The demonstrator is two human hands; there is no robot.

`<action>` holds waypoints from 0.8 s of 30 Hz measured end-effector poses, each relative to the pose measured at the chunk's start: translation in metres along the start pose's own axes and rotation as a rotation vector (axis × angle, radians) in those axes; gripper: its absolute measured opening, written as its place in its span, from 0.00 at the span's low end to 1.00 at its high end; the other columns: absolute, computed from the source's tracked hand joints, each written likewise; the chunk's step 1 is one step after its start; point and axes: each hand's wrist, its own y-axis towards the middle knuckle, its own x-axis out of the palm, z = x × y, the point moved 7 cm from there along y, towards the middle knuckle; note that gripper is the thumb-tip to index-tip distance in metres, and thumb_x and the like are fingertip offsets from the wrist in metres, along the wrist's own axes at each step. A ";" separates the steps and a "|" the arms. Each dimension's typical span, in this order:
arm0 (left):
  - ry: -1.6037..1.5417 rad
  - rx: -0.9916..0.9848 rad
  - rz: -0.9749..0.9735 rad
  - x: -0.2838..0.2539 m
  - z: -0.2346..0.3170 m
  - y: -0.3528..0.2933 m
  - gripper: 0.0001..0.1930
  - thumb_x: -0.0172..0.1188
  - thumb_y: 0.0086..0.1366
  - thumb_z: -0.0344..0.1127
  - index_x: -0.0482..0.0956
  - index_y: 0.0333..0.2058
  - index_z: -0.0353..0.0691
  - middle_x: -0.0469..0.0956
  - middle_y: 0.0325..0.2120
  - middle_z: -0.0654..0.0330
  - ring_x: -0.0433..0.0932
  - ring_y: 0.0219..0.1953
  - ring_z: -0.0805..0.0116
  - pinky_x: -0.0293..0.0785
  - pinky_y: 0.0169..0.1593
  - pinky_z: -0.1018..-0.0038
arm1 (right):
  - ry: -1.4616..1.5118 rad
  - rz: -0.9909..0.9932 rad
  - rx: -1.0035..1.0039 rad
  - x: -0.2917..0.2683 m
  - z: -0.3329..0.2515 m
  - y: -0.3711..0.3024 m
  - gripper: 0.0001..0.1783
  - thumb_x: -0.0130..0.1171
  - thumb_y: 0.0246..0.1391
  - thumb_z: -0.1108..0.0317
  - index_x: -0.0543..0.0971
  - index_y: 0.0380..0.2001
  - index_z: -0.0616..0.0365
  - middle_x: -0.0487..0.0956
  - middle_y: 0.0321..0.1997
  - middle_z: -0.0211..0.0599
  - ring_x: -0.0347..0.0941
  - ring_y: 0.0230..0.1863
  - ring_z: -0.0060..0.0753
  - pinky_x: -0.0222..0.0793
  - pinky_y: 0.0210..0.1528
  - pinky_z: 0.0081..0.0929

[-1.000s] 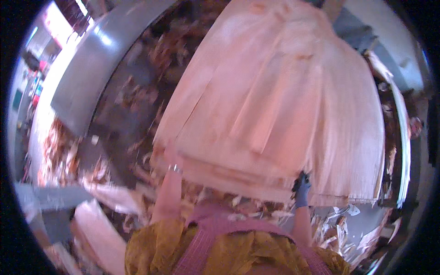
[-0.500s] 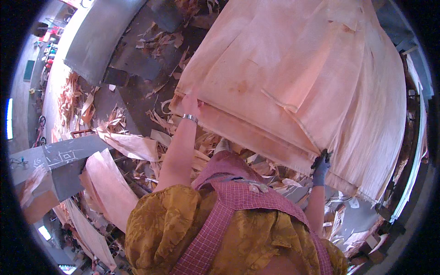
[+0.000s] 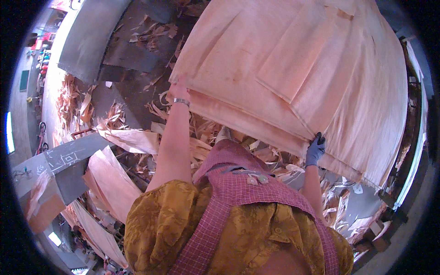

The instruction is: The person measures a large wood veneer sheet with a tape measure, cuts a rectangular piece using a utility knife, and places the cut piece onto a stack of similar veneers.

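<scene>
A broad stack of pale wood veneer sheets (image 3: pixel 229 68) spreads in front of me, its near edge running slantwise from left to right. At the left corner, my left hand (image 3: pixel 178 89), bare with a metal band on the wrist, is closed on the edge of the veneer; its fingertips are partly hidden. Farther right, my right hand (image 3: pixel 315 150) wears a grey glove with dark fingertips and pinches the near edge of a veneer sheet. A sheet edge slants across the top of the stack toward that glove.
Torn veneer scraps (image 3: pixel 197 153) litter the floor around my feet. Left of me stands a grey beam (image 3: pixel 68 153) with chalk-like marks, with loose veneer pieces (image 3: pixel 110 176) leaning beside it. A grey panel (image 3: pixel 89 39) lies at the far left.
My left hand has moved left and away from me along the stack. The right hand has also shifted farther away, and the curled sheet edge on top now lies flatter and straighter.
</scene>
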 end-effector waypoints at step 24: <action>-0.016 -0.083 -0.018 -0.004 -0.008 0.014 0.15 0.64 0.59 0.48 0.72 0.29 0.44 0.66 0.15 0.68 0.63 0.14 0.75 0.60 0.16 0.76 | -0.106 0.104 -0.052 0.000 -0.017 -0.013 0.24 0.52 0.60 0.47 0.79 0.36 0.61 0.81 0.31 0.45 0.77 0.31 0.42 0.70 0.37 0.40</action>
